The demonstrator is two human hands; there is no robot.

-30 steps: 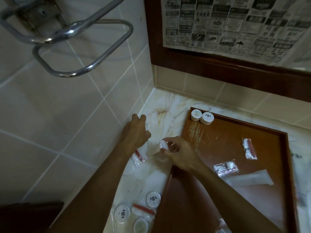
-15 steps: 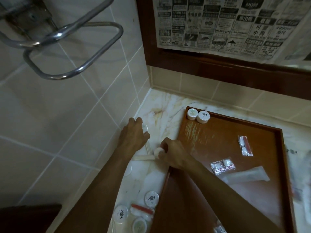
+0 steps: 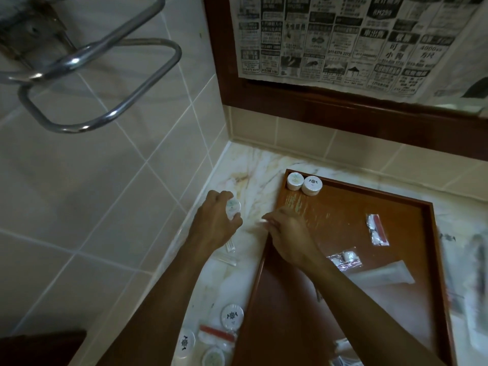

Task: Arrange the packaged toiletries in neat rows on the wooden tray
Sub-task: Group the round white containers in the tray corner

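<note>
Filling the corner of a room walled in beige tiles is a pale marble tabletop, with a chrome towel rail on the side wall and a sheet of printed newspaper covering a dark wooden frame behind. The left hand hovers over the marble by the wall, its fingers curled round a small round white toiletry puck. The right hand lies across the left rim of the brown wooden tray; its fingers point toward the marble, and whether they pinch anything cannot be told. Two round white pucks sit side by side, touching, in the tray's far left corner. Toward its right side lie a clear sachet with a red strip, a crinkled clear packet and a long white tube packet. More round white packets lie on the marble near the tray's near left edge.
</note>
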